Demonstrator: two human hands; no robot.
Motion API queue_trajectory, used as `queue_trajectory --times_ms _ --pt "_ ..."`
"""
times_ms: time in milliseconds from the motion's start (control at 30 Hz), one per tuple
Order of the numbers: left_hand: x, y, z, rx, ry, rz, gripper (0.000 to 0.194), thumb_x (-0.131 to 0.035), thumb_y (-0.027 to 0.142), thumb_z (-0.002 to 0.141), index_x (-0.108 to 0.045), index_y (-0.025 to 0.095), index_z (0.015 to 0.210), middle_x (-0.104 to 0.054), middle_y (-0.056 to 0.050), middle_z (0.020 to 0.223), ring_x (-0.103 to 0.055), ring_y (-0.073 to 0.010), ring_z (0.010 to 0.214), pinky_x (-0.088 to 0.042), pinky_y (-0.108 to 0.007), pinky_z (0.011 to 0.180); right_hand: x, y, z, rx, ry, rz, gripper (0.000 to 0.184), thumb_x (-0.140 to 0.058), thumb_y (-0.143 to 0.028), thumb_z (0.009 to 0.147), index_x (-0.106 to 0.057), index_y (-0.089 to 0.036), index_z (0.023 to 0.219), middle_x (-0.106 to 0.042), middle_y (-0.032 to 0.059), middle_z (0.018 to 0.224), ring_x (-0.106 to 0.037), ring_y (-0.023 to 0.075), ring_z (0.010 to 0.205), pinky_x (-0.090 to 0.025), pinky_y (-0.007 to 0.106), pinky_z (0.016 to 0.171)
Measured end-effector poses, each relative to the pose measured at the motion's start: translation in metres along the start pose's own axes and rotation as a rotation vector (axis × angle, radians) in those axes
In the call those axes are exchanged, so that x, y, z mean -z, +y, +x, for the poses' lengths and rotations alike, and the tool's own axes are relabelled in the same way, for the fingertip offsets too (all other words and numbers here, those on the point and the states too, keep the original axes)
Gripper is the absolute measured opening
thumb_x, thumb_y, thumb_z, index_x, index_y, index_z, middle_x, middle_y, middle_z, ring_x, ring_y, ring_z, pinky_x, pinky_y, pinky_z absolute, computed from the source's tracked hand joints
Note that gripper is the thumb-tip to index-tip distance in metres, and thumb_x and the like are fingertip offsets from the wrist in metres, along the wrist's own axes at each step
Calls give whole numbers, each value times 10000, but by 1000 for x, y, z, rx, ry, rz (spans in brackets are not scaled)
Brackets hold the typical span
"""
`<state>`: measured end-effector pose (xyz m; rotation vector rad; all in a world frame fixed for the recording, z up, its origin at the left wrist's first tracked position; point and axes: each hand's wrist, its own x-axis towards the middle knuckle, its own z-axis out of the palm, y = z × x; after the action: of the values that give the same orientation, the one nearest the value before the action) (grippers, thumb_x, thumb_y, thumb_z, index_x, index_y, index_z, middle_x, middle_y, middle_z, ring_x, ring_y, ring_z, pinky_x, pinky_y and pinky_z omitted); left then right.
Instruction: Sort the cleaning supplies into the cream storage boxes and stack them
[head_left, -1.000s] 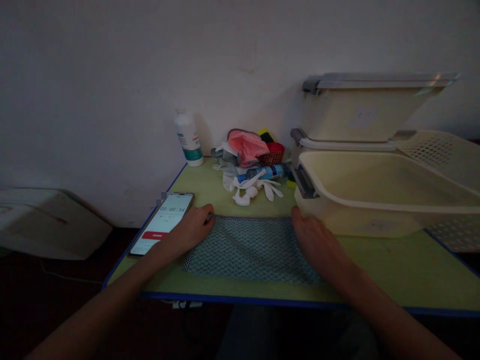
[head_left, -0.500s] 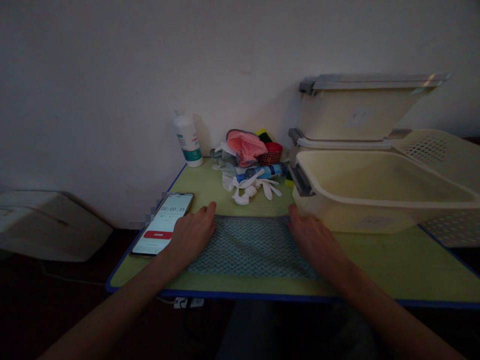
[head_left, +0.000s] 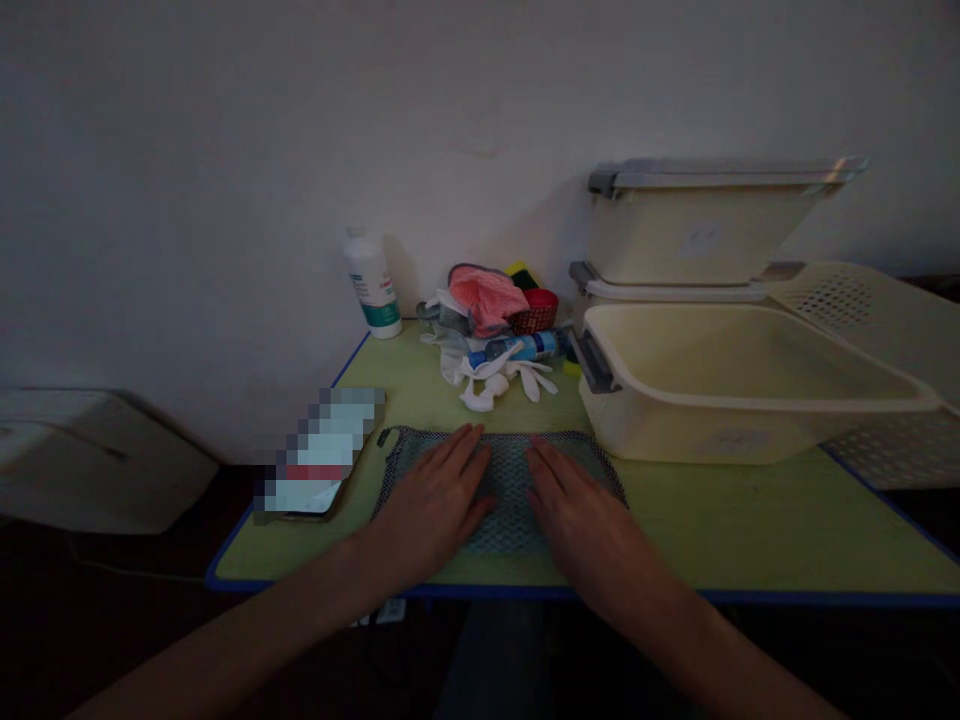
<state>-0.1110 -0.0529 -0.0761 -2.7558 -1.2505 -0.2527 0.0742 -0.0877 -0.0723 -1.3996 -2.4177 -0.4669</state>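
Note:
A grey-green cleaning cloth with a dark checked border lies spread near the front edge of the table. A small hanging loop shows at its far left corner. On the cloth's left half rests my left hand, palm down with its fingers stretched out. My right hand lies flat on the right half, fingers extended forward. A strip of cloth shows between the two hands, while both hands cover parts of its sides.
Left of the cloth lies a phone, its screen partly blurred. A white bottle stands at the back left. White gloves, a pink cloth, a blue-labelled bottle and a red basket are heaped together. Cream bins stand right.
Both hands have let go of the cloth's far corners and moved inward, and now lie flat on it. The cloth's corners and side borders have come into view.

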Motion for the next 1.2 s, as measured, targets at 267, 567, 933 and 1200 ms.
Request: queue_trajectory --times_ms 267,567,933,1200 --pt "-18 -14 -8 -2 -110 -54 568 -274 517 908 -216 265 1414 -181 -34 1502 -170 -260 1376 -210 -500 1092 -17 8 -3 -161 -335 139 570 -417 -413 882 -378 -109 1363 -308 134 1436 -251 363 1317 -275 567 1037" --pt "-20 -20 -16 34 -84 -29 592 -324 543 884 -169 334 1416 -192 -10 1501 -140 -346 1367 -215 -603 1041 -14 17 -6 -181 -343 167 585 -458 -508 846 -402 -228 1357 -295 153 1443 -207 446 1301 -246 643 988" --pt "-17 -23 -18 14 -119 -18 586 -313 539 889 -170 327 1417 -178 -15 1504 -143 -342 1367 -207 -597 1047 -14 19 -13 -124 -300 169 609 -424 -528 861 -391 -184 1363 -280 181 1440 -213 438 1301 -257 636 990" --pt "-19 -23 -19 22 -75 -13 590 -313 543 889 -204 298 1414 -200 -52 1500 -184 -322 1362 -190 -575 1063 -16 21 -16 -95 -186 211 569 -438 -466 874 -414 -138 1338 -336 165 1422 -273 340 1317 -281 573 1029"
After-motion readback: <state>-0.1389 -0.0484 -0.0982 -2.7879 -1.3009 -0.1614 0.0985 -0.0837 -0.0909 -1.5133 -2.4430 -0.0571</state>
